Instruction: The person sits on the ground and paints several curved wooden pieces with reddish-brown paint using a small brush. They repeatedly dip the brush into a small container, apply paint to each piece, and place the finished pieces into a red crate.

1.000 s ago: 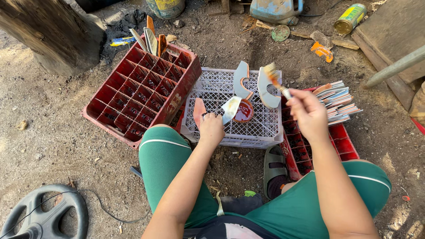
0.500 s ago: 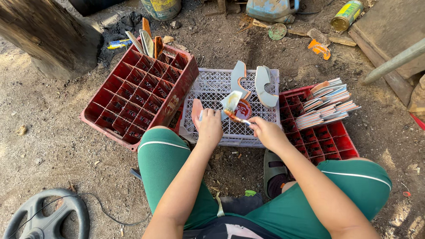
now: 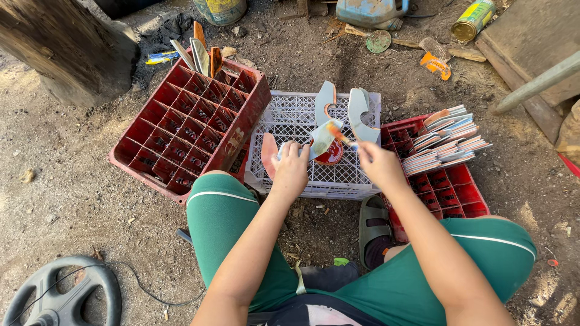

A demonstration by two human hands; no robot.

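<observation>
My left hand holds a flat pale strip over a white plastic crate. My right hand grips a small orange-handled brush, its tip touching that strip. Under the strip sits a small round red tin. Two curved grey and orange cut-outs stand upright on the white crate. An orange-pink piece leans beside my left hand. A stack of flat strips lies on a red crate to my right.
A second red compartment crate stands tilted at the left, with a few strips upright at its back. A log, a steering wheel, a sandal, a tin can and planks surround me on dirt ground.
My right hand has come down and to the left from near the stack, bringing the brush onto the strip. My left hand has stayed in place with the strip.
</observation>
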